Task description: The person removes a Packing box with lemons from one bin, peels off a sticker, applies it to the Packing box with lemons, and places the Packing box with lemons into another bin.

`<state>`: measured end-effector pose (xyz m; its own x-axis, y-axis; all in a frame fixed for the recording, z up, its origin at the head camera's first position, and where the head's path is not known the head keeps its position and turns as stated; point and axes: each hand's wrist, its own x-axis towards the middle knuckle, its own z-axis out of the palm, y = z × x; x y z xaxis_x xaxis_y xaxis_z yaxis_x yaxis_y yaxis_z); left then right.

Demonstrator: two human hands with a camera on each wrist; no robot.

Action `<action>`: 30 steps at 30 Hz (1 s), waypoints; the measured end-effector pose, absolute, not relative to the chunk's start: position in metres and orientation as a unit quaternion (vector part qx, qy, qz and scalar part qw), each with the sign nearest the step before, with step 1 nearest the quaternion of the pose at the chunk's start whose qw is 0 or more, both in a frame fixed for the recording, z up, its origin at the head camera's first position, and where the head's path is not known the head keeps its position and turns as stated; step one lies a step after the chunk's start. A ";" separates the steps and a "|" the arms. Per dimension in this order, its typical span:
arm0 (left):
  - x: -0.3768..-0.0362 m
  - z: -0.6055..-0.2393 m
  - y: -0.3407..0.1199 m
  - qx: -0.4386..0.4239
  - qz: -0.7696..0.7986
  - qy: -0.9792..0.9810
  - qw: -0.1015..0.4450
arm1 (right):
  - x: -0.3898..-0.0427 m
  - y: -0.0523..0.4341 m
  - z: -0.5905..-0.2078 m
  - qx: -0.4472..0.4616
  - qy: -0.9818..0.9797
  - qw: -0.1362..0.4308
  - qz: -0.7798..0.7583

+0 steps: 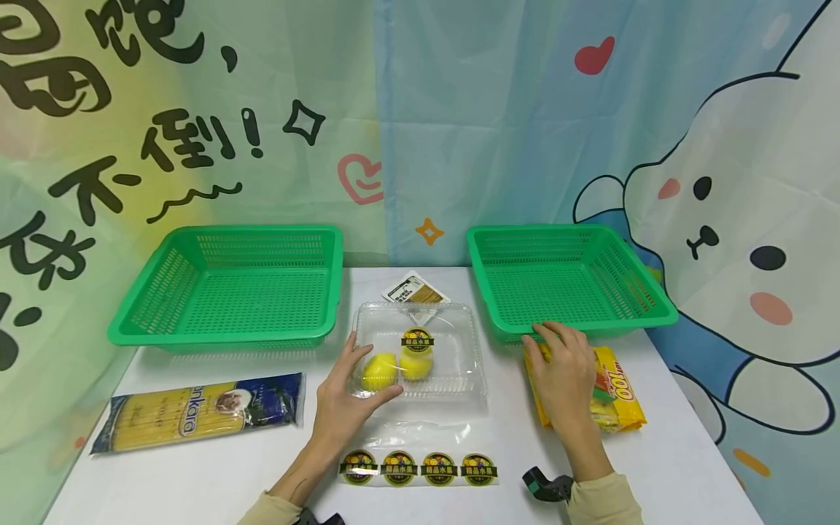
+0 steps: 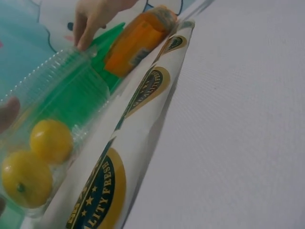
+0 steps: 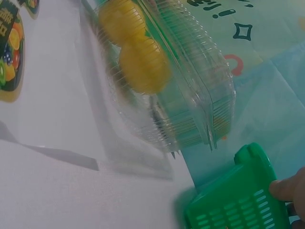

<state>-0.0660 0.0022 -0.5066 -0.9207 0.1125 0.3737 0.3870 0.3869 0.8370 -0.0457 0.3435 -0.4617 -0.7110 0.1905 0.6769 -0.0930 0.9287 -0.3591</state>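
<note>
A clear plastic clamshell box (image 1: 453,357) stands in the middle of the table with its lid down. Two yellow lemons (image 1: 380,372) show through it, and a round fruit label (image 1: 417,340) is on the lid. My left hand (image 1: 348,394) is at the box's front left corner, thumb and fingers spread around that corner. Over by the right green basket (image 1: 571,324), my right hand (image 1: 564,372) has loosely bent fingers, their tips right at the near rim. Beneath that hand lies a yellow snack packet (image 1: 620,394), partly hidden.
A clear strip of several round labels (image 1: 420,469) lies in front of the box. At left are another green basket (image 1: 226,339) and a pack of spaghetti (image 1: 197,412). Behind the box lies a small printed packet (image 1: 415,289). A black strap piece (image 1: 547,487) hangs by the right wrist.
</note>
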 end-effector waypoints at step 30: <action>-0.068 -0.490 0.007 -0.159 -0.529 -0.803 0.221 | -0.045 0.343 -0.460 -0.035 -0.911 0.368 0.181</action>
<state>-0.0682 0.0066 -0.4904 -0.8514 0.0210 0.5242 0.4900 0.3888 0.7802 -0.0451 0.3428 -0.4599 -0.7267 0.1975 0.6579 -0.0689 0.9320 -0.3559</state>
